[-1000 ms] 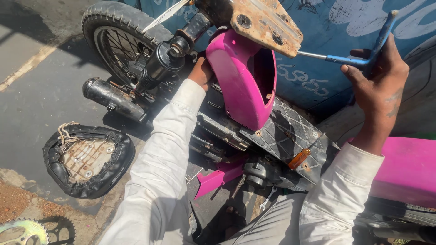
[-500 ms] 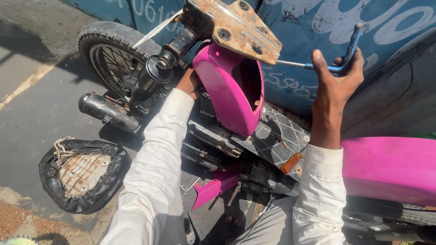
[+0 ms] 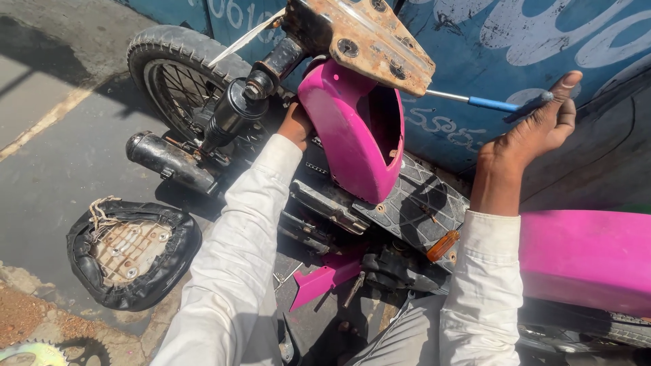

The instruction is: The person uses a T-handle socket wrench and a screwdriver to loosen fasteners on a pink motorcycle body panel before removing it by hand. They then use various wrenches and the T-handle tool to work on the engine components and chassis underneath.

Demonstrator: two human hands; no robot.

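1. Hands. Your right hand (image 3: 536, 132) is raised at the right of the view, palm toward the blue wall (image 3: 515, 47), fingers loosely curled around the blue handle (image 3: 498, 104) of a long tool; the thumb points upward. How firmly you grip it cannot be told.
2. Your left hand (image 3: 295, 125) is tucked behind the pink rear cowl (image 3: 349, 135), pressed against its left edge. Its fingers are hidden, so whether they are spread or closed cannot be told.
3. Tool. Long axis runs nearly level across the view, tilting slightly down toward your right hand. The thin metal shaft (image 3: 447, 96) points left and disappears under the rusty plate (image 3: 366, 37).
4. Pink rear cowl. Rounded shell, standing roughly upright, hollow side facing right; it sits directly below the rusty plate and above the black ribbed panel (image 3: 420, 203).
5. Nearby parts. Black shock absorber (image 3: 234, 112) slants up to the right, just left of your left hand. Rear wheel (image 3: 173, 74) stands behind it; the dark exhaust pipe (image 3: 169, 159) lies below.
6. Pink body panel (image 3: 583, 254) fills the lower right, beside your right sleeve. An orange reflector (image 3: 442, 245) sits on the black panel's lower edge.
7. Ground. Removed black seat (image 3: 129, 254) lies upside down at lower left, well apart from both hands. A sprocket (image 3: 30, 354) shows at the bottom left corner.
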